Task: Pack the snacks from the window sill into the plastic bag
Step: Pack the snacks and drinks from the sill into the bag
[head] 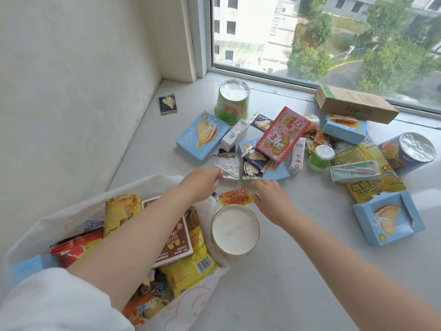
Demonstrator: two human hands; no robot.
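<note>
Head view, window sill [274, 271] with snacks and white plastic bag [31, 232]. I see the bag lying open at lower left, already holding several packets: a yellow packet with a barcode [191, 266], a brown-and-white flat box [177, 237] and a red packet [71, 247]. A round tub with a white lid [235, 231] stands at the bag's mouth, touching its edge.

My left hand [202, 182] reaches across the bag toward a small white carton with a straw [228, 172]; its fingers are curled at the carton's near edge, but I cannot tell whether they grip it. My right hand [272, 199] lies just beyond the tub, fingers loosely extended and touching the right end of an orange sachet [235, 196], not closed round it.

Unpacked snacks lie scattered farther along the sill: a light-blue Yuogee box [202, 137], a green cup turned upside down [232, 101], a pink rabbit-print box [282, 134] leaning on other items, dark-blue sachets [254, 166] beneath it, a lone dark-blue sachet [168, 104] near the wall, a small green-capped pot [321, 157], a torn yellow wrapper [372, 173], a torn-open blue box [389, 218] at right, a tipped blue cup with foil lid [409, 149], and a brown cardboard box [355, 103] against the window frame.
</note>
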